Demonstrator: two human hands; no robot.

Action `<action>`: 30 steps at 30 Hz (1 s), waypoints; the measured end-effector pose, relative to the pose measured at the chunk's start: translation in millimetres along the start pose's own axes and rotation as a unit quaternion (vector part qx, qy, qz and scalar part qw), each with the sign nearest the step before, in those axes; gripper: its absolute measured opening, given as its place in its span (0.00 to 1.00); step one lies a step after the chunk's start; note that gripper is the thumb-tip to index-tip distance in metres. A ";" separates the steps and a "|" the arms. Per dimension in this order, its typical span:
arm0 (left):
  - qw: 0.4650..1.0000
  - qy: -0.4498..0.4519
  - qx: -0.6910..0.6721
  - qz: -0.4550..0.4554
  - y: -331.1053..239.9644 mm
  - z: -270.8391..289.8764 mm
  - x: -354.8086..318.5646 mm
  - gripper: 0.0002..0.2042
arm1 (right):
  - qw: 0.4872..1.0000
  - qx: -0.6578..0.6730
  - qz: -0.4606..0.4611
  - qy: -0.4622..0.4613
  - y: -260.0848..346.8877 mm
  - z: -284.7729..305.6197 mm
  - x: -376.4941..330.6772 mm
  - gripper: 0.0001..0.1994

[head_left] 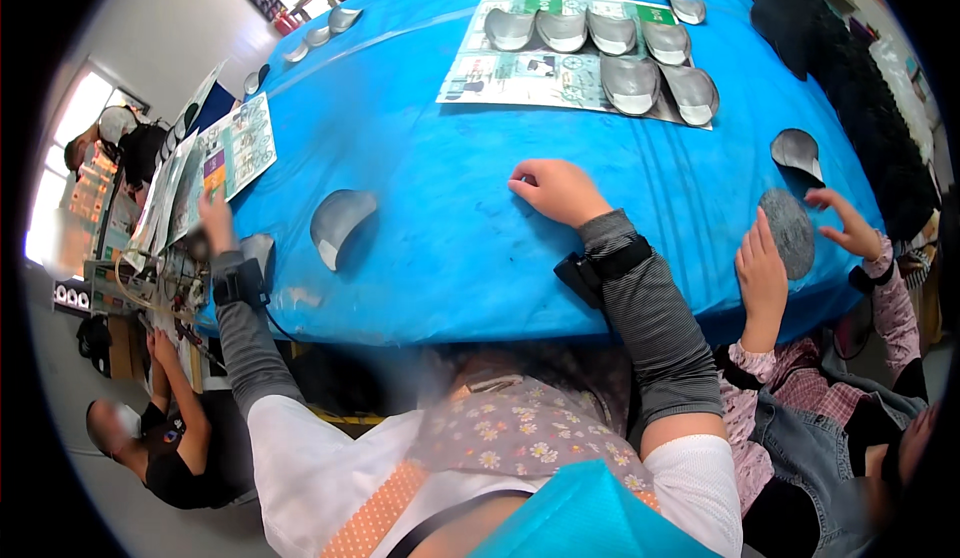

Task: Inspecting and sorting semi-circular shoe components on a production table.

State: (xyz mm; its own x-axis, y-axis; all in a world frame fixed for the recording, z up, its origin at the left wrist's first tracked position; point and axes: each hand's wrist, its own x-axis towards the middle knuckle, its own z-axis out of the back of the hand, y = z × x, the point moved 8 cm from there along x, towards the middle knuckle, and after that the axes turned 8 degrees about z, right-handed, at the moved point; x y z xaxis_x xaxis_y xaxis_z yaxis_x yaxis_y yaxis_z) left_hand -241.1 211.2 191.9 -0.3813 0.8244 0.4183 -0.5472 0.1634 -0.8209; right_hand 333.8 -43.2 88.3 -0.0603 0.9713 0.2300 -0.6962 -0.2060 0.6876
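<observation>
My right hand (556, 190) rests on the blue table cover (440, 188), fingers curled, holding nothing. My left hand (214, 220) reaches out to the left edge of the table, next to a printed sheet (236, 150); its fingers are partly hidden and I cannot tell if it holds anything. A grey curved shoe piece (338, 222) lies on the cover between my hands, nearer the left one. Both forearms wear grey sleeves with black wrist straps.
Several grey shoe pieces (600, 48) lie in rows on printed paper (520, 78) at the far side. A person at the right holds a dark grey piece (788, 232) in two hands. More pieces line the left rim (320, 34). Another person sits below left.
</observation>
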 end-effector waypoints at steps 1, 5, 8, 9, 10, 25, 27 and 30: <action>0.994 0.097 -0.054 -0.019 -38.7 -43.2 -11.8 0.22 | 1.000 0.001 0.005 -0.004 -0.5 2.6 0.0 0.11; 0.895 0.424 -0.015 -0.136 -192.4 -208.9 -126.2 0.21 | 1.000 -0.010 -0.010 -0.005 -2.6 4.2 -0.8 0.11; 0.822 0.536 0.096 -0.165 -247.8 -303.3 -248.1 0.25 | 0.999 -0.007 0.027 -0.027 1.1 -2.3 1.8 0.10; 0.787 0.568 0.123 -0.206 -263.0 -326.0 -290.0 0.36 | 0.999 -0.013 0.026 -0.014 -2.2 -9.4 2.8 0.10; 0.797 0.537 0.124 -0.247 -281.3 -343.7 -320.2 0.48 | 1.000 0.000 0.008 -0.007 -9.6 -16.6 2.7 0.11; 0.876 0.394 0.222 -0.165 -335.0 -419.4 -440.0 0.63 | 0.987 -0.026 0.139 -0.080 -7.0 -23.2 -17.6 0.13; 0.876 0.405 0.206 -0.161 -333.9 -415.4 -442.4 0.61 | 0.985 -0.030 0.148 -0.081 -2.6 -22.2 -19.6 0.14; 0.878 0.376 0.208 -0.211 -342.0 -404.3 -441.3 0.60 | 0.981 -0.039 0.171 -0.083 0.6 -20.2 -22.5 0.14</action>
State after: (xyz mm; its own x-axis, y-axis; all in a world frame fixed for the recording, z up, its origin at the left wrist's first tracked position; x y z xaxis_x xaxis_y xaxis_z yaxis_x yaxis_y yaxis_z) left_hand 415.6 10.6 130.9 0.4348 0.8886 0.1461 -0.8064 0.4564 -0.3760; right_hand 320.4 -62.8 69.7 -0.1866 0.8130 0.5516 -0.7083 -0.5004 0.4979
